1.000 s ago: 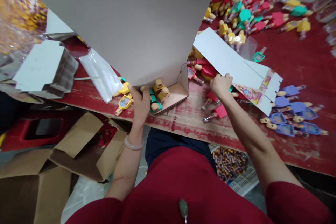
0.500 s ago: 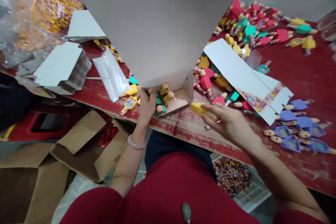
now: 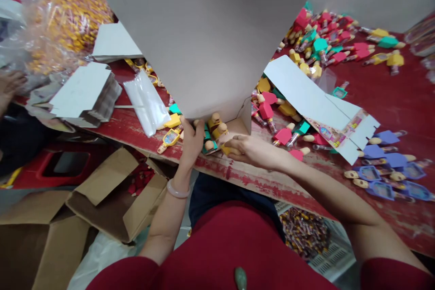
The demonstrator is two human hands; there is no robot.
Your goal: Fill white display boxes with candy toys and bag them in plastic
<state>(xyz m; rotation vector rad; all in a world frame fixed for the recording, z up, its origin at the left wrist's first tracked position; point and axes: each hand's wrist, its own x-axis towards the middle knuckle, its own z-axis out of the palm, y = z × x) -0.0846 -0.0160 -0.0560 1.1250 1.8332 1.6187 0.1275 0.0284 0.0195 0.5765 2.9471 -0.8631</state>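
A cardboard display box with a tall pale back panel stands at the table's near edge. My left hand is closed round its left end, thumb outside and fingers inside. In its low tray lie green toys and yellow toys with round beige ends. My right hand is over the tray's front, fingers pinched on a yellow toy, mostly hidden by the fingers. Left of the box lies a yellow toy with a small window.
Red, green and yellow toys are heaped at the back right, purple toys at the right. A flat white carton, stacked cartons, clear plastic bags and a bag of orange pieces lie about. Another person's hand is far left.
My right hand has moved left with the yellow toy, from beside the box to its tray. My left hand stays on the box. Another person's hand has come into view at far left.
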